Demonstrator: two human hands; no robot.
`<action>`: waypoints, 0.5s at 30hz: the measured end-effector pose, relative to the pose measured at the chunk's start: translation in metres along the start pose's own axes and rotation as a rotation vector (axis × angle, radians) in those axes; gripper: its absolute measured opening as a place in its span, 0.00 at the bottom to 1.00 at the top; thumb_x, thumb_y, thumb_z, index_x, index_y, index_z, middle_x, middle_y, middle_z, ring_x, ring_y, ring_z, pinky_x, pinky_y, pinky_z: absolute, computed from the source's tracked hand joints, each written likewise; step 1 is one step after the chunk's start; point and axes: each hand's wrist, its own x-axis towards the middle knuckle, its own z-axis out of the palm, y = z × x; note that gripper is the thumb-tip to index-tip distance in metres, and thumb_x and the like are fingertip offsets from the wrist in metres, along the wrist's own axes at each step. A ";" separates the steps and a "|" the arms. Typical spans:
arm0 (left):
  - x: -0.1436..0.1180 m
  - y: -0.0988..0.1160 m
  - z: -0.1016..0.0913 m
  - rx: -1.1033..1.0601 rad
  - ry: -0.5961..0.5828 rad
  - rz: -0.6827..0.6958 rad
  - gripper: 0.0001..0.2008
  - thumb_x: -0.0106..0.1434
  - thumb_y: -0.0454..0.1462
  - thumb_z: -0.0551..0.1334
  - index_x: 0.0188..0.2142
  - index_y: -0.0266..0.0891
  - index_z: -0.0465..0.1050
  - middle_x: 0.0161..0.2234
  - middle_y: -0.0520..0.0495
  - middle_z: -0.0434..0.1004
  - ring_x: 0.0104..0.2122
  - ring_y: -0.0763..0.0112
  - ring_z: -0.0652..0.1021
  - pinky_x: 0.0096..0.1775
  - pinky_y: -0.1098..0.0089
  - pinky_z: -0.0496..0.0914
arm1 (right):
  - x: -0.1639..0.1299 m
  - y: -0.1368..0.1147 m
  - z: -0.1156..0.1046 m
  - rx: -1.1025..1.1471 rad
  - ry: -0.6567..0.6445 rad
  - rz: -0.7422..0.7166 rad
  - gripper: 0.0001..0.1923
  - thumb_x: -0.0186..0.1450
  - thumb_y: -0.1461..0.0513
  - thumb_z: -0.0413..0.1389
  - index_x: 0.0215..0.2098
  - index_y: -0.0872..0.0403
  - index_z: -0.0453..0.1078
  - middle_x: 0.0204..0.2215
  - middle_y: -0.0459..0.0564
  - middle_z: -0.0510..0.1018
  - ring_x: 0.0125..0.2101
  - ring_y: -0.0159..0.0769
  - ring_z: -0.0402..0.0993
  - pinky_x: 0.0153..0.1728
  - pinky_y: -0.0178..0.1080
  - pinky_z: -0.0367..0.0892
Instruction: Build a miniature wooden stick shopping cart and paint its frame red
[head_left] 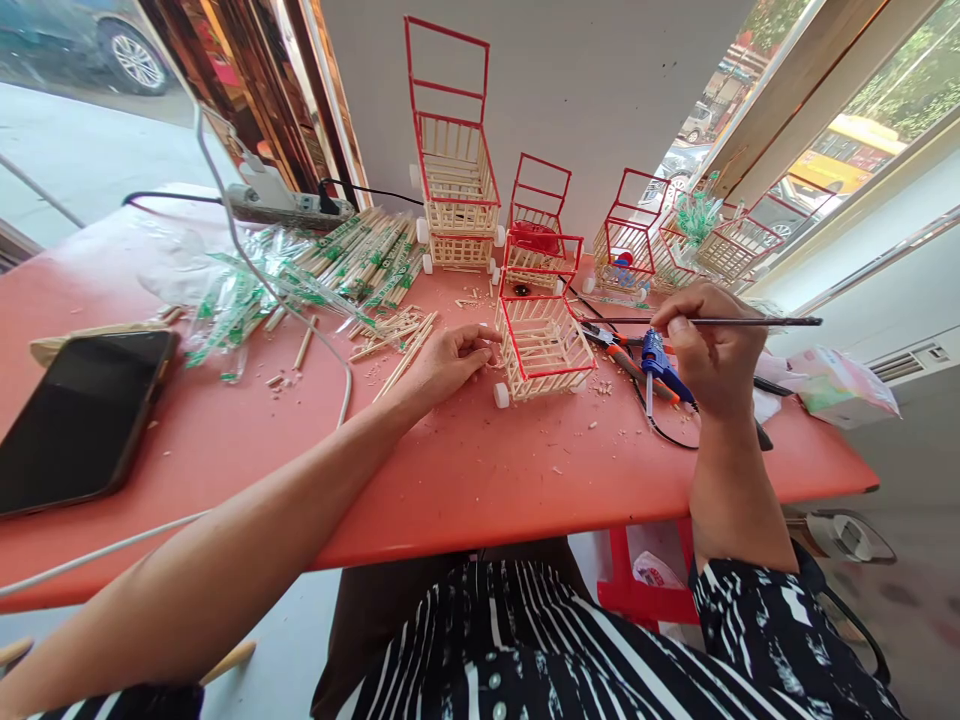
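Note:
A small cart of pale sticks with a red-painted frame and white wheels stands on the red table. My left hand rests beside its left side, fingertips touching or almost touching the cart. My right hand is just right of the cart and holds a thin dark paintbrush level, its tip pointing left toward the cart's red rim. A blue glue gun lies under my right hand.
Several more red-framed stick carts stand along the wall. Wrapped chopsticks and loose sticks litter the left middle. A black phone lies far left, a power strip behind. Orange-handled pliers and a tissue pack lie at the right.

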 end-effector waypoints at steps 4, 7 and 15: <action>0.000 -0.001 0.000 -0.003 0.001 -0.009 0.13 0.55 0.36 0.68 0.41 0.39 0.79 0.27 0.54 0.82 0.22 0.75 0.75 0.29 0.72 0.69 | -0.003 0.002 -0.005 0.034 0.015 0.045 0.08 0.66 0.64 0.58 0.31 0.46 0.76 0.26 0.44 0.78 0.27 0.39 0.74 0.31 0.45 0.68; 0.000 -0.001 0.000 -0.009 0.009 -0.017 0.12 0.55 0.36 0.68 0.41 0.39 0.79 0.27 0.54 0.82 0.22 0.75 0.75 0.29 0.72 0.69 | -0.004 0.003 -0.008 0.035 0.038 0.041 0.08 0.66 0.64 0.57 0.32 0.46 0.76 0.26 0.43 0.78 0.27 0.39 0.75 0.32 0.45 0.68; -0.001 0.002 0.001 -0.007 0.009 -0.021 0.12 0.55 0.35 0.68 0.41 0.40 0.80 0.27 0.55 0.81 0.22 0.75 0.75 0.28 0.72 0.69 | -0.001 -0.001 -0.001 -0.022 0.037 -0.017 0.08 0.70 0.63 0.58 0.34 0.45 0.77 0.27 0.46 0.81 0.28 0.41 0.77 0.32 0.47 0.70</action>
